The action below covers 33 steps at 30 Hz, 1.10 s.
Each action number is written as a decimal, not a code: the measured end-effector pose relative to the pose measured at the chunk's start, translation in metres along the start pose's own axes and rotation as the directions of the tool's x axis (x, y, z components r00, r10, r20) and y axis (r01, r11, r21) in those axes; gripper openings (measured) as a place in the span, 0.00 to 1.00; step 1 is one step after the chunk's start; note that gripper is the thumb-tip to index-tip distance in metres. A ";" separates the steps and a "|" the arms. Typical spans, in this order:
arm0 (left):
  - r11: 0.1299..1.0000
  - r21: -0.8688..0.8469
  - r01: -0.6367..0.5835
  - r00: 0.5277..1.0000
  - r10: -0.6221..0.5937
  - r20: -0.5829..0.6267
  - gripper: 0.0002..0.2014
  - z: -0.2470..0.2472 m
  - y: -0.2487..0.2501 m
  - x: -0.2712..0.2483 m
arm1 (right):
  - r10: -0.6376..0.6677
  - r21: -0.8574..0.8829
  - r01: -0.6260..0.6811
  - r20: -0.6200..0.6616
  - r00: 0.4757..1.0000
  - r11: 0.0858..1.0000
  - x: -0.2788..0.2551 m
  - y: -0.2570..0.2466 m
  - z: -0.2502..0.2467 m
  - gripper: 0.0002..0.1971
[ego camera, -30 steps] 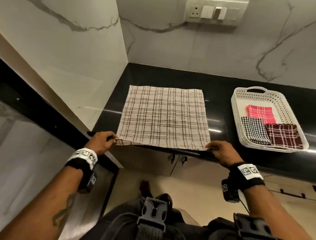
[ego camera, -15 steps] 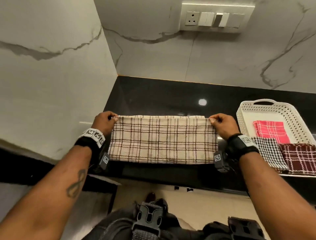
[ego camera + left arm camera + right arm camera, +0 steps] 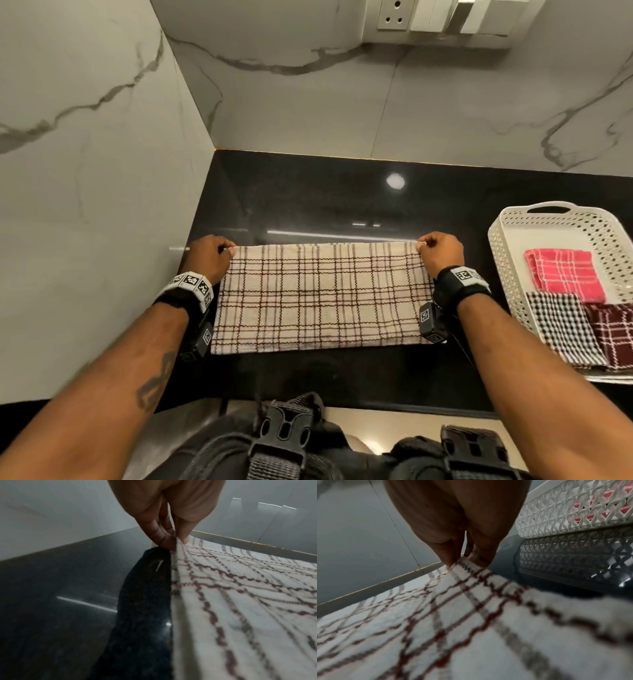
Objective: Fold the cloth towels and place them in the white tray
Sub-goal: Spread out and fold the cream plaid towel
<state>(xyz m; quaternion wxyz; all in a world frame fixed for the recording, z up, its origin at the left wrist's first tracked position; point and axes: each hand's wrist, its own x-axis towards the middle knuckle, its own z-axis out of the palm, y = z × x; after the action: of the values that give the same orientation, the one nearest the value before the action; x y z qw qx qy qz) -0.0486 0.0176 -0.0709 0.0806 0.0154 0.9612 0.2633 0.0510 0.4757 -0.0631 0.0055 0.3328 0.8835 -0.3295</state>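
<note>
A cream towel with brown checks lies folded in half on the black counter, its fold toward me. My left hand pinches the far left corner, seen close in the left wrist view. My right hand pinches the far right corner, seen in the right wrist view. The white tray stands at the right and holds a pink towel, a black-and-white checked towel and a maroon checked towel, all folded.
Marble walls close the counter at the left and the back. A switch and socket panel is on the back wall. The tray's lattice side is close to my right hand. Bare counter lies behind the towel.
Both hands carried the towel's near corners up and over to the far edge, folding it in half. Since half a second ago the hands have held the corners there.
</note>
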 end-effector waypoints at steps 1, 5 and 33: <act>1.000 0.001 -0.003 1.000 0.003 0.005 0.04 0.000 -0.001 0.000 | 0.003 -0.006 -0.003 0.002 1.000 1.000 0.000 -0.001 0.001 0.04; 1.000 -0.012 0.002 1.000 -0.002 0.006 0.03 -0.003 -0.001 0.005 | 0.014 -0.044 -0.014 0.015 1.000 0.999 0.002 -0.007 0.001 0.04; 0.797 0.460 -0.391 0.885 0.189 0.425 0.41 0.021 0.006 -0.050 | 0.005 -0.567 0.262 0.424 0.905 0.781 -0.054 0.004 0.031 0.48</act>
<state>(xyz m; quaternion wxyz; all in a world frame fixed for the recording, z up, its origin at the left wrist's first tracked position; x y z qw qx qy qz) 0.0041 0.0299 -0.0786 0.2045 0.2343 0.9503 -0.0122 0.0892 0.4281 -0.0776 0.2717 0.1753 0.9423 -0.0866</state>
